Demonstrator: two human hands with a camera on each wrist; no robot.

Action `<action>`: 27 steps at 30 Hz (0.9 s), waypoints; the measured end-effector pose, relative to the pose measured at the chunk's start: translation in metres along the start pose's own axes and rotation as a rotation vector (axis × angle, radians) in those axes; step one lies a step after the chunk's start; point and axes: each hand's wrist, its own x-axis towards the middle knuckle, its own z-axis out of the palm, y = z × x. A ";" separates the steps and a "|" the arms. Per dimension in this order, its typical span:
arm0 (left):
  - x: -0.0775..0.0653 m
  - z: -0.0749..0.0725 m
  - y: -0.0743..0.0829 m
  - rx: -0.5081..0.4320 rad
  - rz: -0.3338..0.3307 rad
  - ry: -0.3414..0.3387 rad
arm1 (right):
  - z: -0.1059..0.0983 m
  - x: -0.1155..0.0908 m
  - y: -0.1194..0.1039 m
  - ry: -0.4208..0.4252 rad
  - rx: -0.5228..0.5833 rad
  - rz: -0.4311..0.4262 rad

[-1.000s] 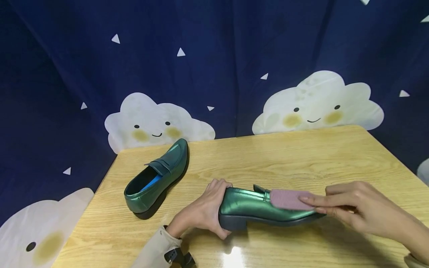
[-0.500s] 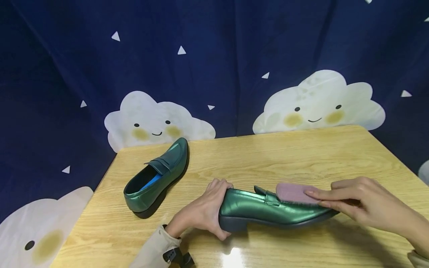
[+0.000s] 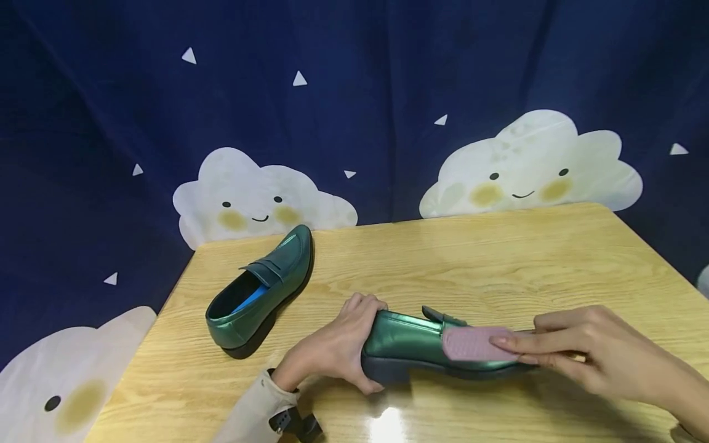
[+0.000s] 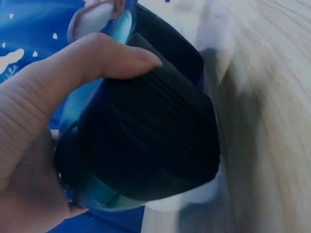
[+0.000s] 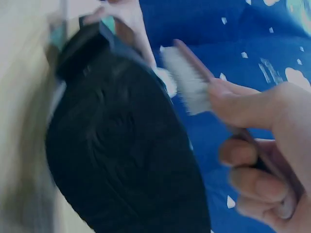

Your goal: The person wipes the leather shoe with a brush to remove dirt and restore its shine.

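A metallic green loafer (image 3: 404,338) is tilted on its side above the table, toe to the right. My left hand (image 3: 340,346) grips it round the heel end; in the left wrist view the thumb presses on the black heel (image 4: 160,126). My right hand (image 3: 592,354) holds a pink-backed brush (image 3: 473,343) against the side of the shoe's front part, hiding some of the upper. White bristles (image 5: 187,80) show in the right wrist view, beside the loafer's dark sole (image 5: 126,145). Whether the bristles touch the leather right now is blurred.
The other green loafer (image 3: 266,292), with a blue insole (image 3: 250,298), stands on the left of the wooden table (image 3: 498,264). Behind hangs a dark blue curtain (image 3: 354,92) printed with clouds. A black strap (image 3: 293,424) sits on the left wrist.
The brush slid toward the toe and up, then came back toward the heel and lower on the shoe's side. My left hand keeps its grip, and the far loafer stays put.
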 end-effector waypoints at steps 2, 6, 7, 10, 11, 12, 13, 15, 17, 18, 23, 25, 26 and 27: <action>0.002 -0.001 0.003 0.026 0.008 -0.004 | 0.003 0.000 -0.002 -0.022 0.019 -0.009; 0.009 0.002 0.015 0.088 0.016 0.005 | 0.008 0.000 -0.003 0.024 -0.054 0.024; 0.012 0.003 0.019 0.100 0.014 0.011 | 0.009 -0.001 -0.003 0.036 -0.083 0.041; 0.021 0.009 0.031 0.153 0.011 0.036 | 0.009 -0.002 -0.002 0.057 -0.135 0.078; 0.024 0.011 0.035 0.168 0.011 0.050 | 0.008 -0.003 -0.002 0.059 -0.156 0.091; 0.027 0.014 0.038 0.190 0.010 0.072 | 0.007 -0.003 -0.001 0.060 -0.169 0.101; 0.030 0.017 0.041 0.213 0.010 0.098 | 0.006 -0.003 -0.001 0.062 -0.174 0.106; 0.033 0.021 0.043 0.241 0.011 0.155 | 0.004 -0.003 -0.001 0.047 -0.135 0.094; 0.035 0.024 0.042 0.241 0.016 0.206 | 0.004 -0.004 0.000 0.022 -0.043 0.042; 0.035 0.024 0.041 0.234 0.018 0.222 | 0.004 -0.004 -0.001 -0.005 -0.010 0.027; 0.034 0.018 0.032 0.183 0.042 0.202 | 0.009 -0.003 0.001 -0.038 0.072 0.024; 0.034 0.015 0.029 0.179 0.053 0.185 | 0.010 -0.003 0.004 -0.006 0.054 0.055; 0.033 0.015 0.028 0.181 0.059 0.179 | 0.010 -0.004 0.006 0.007 0.039 0.071; 0.033 0.014 0.027 0.186 0.067 0.178 | 0.010 -0.004 0.008 0.017 0.018 0.089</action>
